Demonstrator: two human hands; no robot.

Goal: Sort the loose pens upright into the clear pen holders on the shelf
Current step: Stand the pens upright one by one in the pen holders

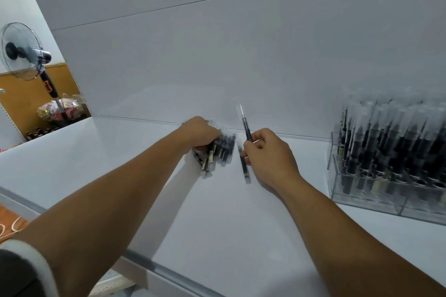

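The right hand (268, 152) pinches one pen (245, 123), its long axis near upright. The clear pen holder (386, 205) stands well off to that hand's right on the shelf (217, 224). The left hand (200, 134) curls over the loose pens (224, 149) just left.

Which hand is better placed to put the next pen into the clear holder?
Right. The right hand pinches a pen and sits nearer the clear holder; the left hand lies on the loose pens, farther away.
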